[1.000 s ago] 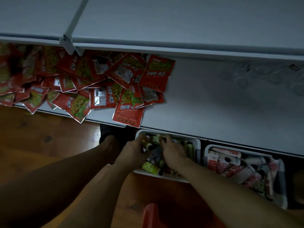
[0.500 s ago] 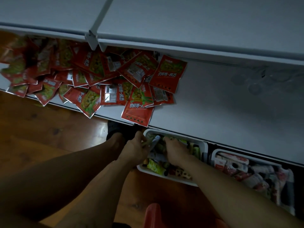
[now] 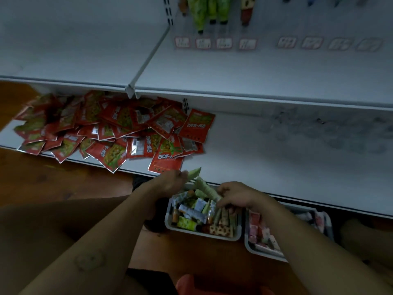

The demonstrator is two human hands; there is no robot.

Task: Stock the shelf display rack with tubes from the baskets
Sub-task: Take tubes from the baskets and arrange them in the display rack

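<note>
Left of the white plastic basket of mixed tubes (image 3: 170,218), a heap of red foil sachets (image 3: 110,133) sprawls over the lower white shelf (image 3: 265,158), some hanging off its front edge. The left hand (image 3: 170,184), just above the basket's left rim, has its fingers (image 3: 180,174) closed on a pale green tube (image 3: 194,173) that points up toward the shelf edge. Over the basket's right half, the right hand (image 3: 236,196) pinches a second pale green ribbed tube (image 3: 205,186), while more tubes lie loose below. Right of the basket sits a second white basket of pink and white packs (image 3: 247,241), partly under the shelf. Far above the basket, green tubes hang on the back-panel rack (image 3: 209,9) over a row of price labels (image 3: 203,43).

The step in hand looks like lifting matched tubes out for hanging. It should go well if each tube is drawn out along its length, clear of its neighbours and the sachets overhead, then carried up to the pegs that hold the same green sort.
</note>
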